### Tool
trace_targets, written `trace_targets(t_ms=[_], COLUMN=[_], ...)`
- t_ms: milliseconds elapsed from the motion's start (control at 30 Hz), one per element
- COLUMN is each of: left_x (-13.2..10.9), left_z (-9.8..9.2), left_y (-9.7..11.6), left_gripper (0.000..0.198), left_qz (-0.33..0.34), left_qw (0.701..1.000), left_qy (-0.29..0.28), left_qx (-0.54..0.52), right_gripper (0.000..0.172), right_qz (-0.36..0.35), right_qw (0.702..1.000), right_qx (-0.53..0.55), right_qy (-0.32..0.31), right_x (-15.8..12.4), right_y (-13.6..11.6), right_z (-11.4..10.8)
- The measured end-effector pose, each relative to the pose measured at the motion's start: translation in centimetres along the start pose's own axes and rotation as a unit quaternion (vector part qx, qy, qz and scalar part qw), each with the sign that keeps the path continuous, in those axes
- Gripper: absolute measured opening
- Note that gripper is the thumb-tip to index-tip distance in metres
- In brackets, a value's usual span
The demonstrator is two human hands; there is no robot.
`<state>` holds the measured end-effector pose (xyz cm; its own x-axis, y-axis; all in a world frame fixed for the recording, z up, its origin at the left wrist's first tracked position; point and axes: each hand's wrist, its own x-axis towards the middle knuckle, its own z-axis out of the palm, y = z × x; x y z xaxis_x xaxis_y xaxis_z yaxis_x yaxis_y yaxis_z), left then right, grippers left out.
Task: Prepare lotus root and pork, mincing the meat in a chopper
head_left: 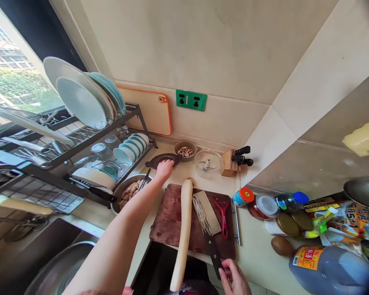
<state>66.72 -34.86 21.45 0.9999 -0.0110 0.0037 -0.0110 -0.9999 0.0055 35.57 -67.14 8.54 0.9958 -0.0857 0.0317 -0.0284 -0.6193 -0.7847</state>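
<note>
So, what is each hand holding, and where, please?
Left hand lies on the dark round dish's near rim; right hand touches the steel cleaver's black handle end. Grip unclear.

Beige tiled walls (203, 49), sunlit window (6, 73) at left.

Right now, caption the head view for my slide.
Left hand touches a dark dish by the rack; right hand at the cleaver beside a long radish.
</note>
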Motion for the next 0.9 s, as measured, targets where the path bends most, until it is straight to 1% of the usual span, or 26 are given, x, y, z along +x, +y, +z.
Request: trace_targets(t_ms=[100,167,233,267,333,400,433,500,567,600,667,700,733,800,867,900], left_x=[0.6,0.7,0.7,0.7,0.8,0.7,0.5,-0.7,-3.1,-4.7,-8.3,-10.0,-11.6,-13.7,-14.5,-14.5], left_z=[1.2,1.4,1.3,1.2,1.1,1.1,1.2,1.6,2.4,3.0,4.5,5.3,6.1,7.5,8.2,8.3], left_y=[-1.4,-2.6,-3.6,-4.0,-4.4,-4.1,-3.7,-2.2,0.1,1.4,4.2,5.5,6.7,8.6,9.9,10.1], left_gripper=[0.026,0.027,0.026,0.026,0.024,0.022,0.023,0.03,0.036,0.039,0.044,0.048,0.055,0.077,0.09,0.092], left_qz=[-0.035,-0.051,-0.067,-0.075,-0.095,-0.107,-0.106,-0.091,-0.072,-0.072,-0.084,-0.088,-0.087,-0.1,-0.121,-0.129], left_qw=[0.999,0.998,0.997,0.996,0.994,0.992,0.993,0.995,0.997,0.997,0.984,0.974,0.963,0.954,0.955,0.957], left_qy=[-0.016,-0.023,-0.028,-0.03,-0.032,-0.031,-0.026,-0.013,-0.006,-0.009,-0.054,-0.096,-0.126,-0.14,-0.134,-0.134], left_qx=[0.016,0.029,0.041,0.045,0.051,0.053,0.052,0.05,0.021,-0.035,-0.147,-0.187,-0.22,-0.244,-0.233,-0.222], right_gripper=[0.036,0.031,0.03,0.032,0.034,0.035,0.037,0.038,0.037,0.036,0.037,0.037,0.038,0.039,0.038,0.036], right_qz=[-0.078,-0.099,-0.095,-0.09,-0.071,-0.041,-0.023,-0.001,-0.006,-0.013,-0.007,0.003,0.01,0.005,-0.034,-0.058], right_qw=[0.994,0.987,0.98,0.976,0.966,0.955,0.951,0.949,0.954,0.956,0.95,0.947,0.942,0.937,0.944,0.952], right_qx=[-0.074,-0.124,-0.173,-0.198,-0.248,-0.293,-0.309,-0.315,-0.299,-0.293,-0.307,-0.317,-0.328,-0.34,-0.316,-0.29], right_qy=[0.004,0.022,0.034,0.029,0.008,-0.014,-0.022,-0.019,0.009,0.029,0.051,0.056,0.063,0.083,0.089,0.075], right_x=[2.0,4.2,6.8,8.1,10.6,12.3,12.8,12.6,11.2,10.3,8.4,7.6,7.0,6.4,6.2,6.2], right_y=[0.3,0.1,-0.2,-0.4,-0.8,-1.0,-0.9,0.0,1.9,3.1,5.6,6.6,7.3,7.2,5.4,3.9], right_z=[-0.7,-1.0,-1.1,-0.9,-0.6,-0.4,-0.4,-1.2,-2.6,-3.5,-5.4,-6.2,-6.8,-7.2,-6.1,-5.1])
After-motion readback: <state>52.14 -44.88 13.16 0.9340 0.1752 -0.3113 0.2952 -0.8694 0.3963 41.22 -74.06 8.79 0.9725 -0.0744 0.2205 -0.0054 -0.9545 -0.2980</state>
